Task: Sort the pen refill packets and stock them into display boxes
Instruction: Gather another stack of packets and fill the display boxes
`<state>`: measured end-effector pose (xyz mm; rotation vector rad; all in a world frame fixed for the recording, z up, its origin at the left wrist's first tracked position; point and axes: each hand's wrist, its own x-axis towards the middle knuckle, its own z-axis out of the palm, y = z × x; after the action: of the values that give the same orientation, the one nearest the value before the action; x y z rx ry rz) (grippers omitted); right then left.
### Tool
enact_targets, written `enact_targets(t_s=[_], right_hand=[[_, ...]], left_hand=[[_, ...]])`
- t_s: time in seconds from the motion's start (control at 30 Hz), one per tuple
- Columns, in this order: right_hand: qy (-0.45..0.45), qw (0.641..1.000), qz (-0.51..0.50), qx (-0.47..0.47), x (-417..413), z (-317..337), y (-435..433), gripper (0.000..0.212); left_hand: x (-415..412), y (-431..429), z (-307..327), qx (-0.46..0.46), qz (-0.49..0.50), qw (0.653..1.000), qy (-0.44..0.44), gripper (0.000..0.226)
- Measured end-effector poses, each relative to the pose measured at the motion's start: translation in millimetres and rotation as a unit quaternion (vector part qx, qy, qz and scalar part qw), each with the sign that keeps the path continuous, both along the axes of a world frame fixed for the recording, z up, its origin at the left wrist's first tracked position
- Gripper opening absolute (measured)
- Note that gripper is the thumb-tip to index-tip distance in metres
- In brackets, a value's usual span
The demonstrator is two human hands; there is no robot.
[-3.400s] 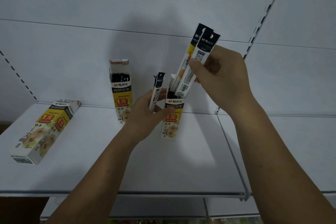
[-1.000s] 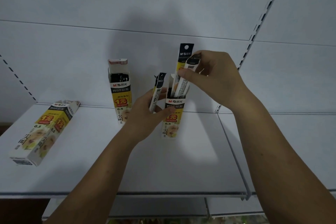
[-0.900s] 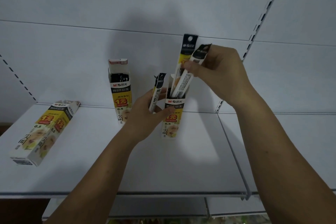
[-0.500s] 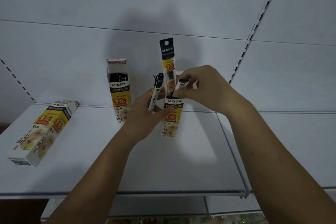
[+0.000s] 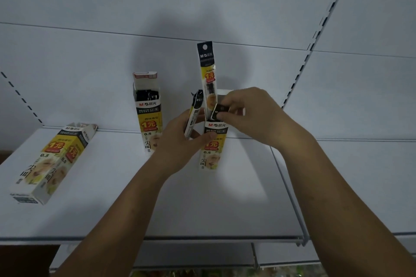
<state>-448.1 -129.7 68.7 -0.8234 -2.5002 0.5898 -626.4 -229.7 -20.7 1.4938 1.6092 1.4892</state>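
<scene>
At the shelf's (image 5: 112, 198) left end a flat box (image 5: 48, 162) lies on its side. Near the back edge a back box (image 5: 147, 112) stands open, dark packets inside. Just right of it, the left hand (image 5: 180, 139) curls round a loose packet (image 5: 194, 114), thumb pressed on the front box (image 5: 211, 148). A tall packet (image 5: 208, 69) sticks up from that box. The right hand (image 5: 249, 114) pinches a low packet's (image 5: 219, 111) black top at the box's mouth.

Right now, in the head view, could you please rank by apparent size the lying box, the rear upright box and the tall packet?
1. lying box, though it is nearest the camera, which may inflate it.
2. rear upright box.
3. tall packet, narrowest; its lower end is hidden.
</scene>
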Motion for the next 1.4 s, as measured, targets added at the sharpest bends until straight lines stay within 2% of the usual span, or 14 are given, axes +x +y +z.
enact_targets(t_s=[0.13,0.3,0.4,0.63,0.83,0.9,1.1,1.27,1.3,1.37,1.4], right_hand=[[0.045,0.999,0.0,-0.018,6.3,6.2,1.9,0.012],[-0.023,0.999,0.023,0.013,-0.2,2.4,-4.9,0.01],[-0.061,0.998,0.028,0.017,-1.8,0.1,-9.6,0.021],[-0.026,0.999,0.023,-0.038,2.1,7.7,-15.2,0.036],[-0.107,0.994,0.036,-0.006,-1.7,1.1,-19.6,0.039],[-0.071,0.997,0.013,-0.027,0.2,3.3,-18.3,0.039],[0.155,0.985,-0.061,-0.04,3.6,17.0,-19.0,0.034],[0.252,0.959,-0.125,-0.035,-3.3,19.9,-14.1,0.011],[0.269,0.952,-0.135,-0.045,-3.7,20.4,-12.7,0.013],[0.27,0.952,-0.128,-0.062,-4.2,21.8,-11.3,0.03],[0.261,0.956,-0.117,-0.061,-4.5,22.6,-11.1,0.03]], left_hand=[[-0.8,0.3,-1.1,0.002,-0.006,1.0,0.001,0.048],[0.0,-0.2,-1.0,0.003,-0.004,1.0,0.004,0.049],[-1.9,0.3,-1.9,-0.005,-0.005,1.0,0.009,0.049],[-0.6,-0.3,-1.6,0.0,0.001,1.0,-0.001,0.047],[0.2,-0.5,-2.0,-0.001,-0.005,1.0,-0.001,0.05],[-0.2,-0.7,-2.2,-0.006,-0.004,1.0,0.004,0.051],[2.1,-3.2,-0.7,-0.003,-0.011,1.0,-0.008,0.053],[1.7,-5.1,-0.6,-0.005,-0.012,1.0,-0.003,0.053],[1.7,-5.3,-0.5,-0.004,-0.014,1.0,-0.002,0.053],[1.7,-5.7,-0.8,-0.003,-0.015,1.0,-0.005,0.053],[1.5,-5.8,-1.0,-0.003,-0.014,1.0,-0.006,0.053]])
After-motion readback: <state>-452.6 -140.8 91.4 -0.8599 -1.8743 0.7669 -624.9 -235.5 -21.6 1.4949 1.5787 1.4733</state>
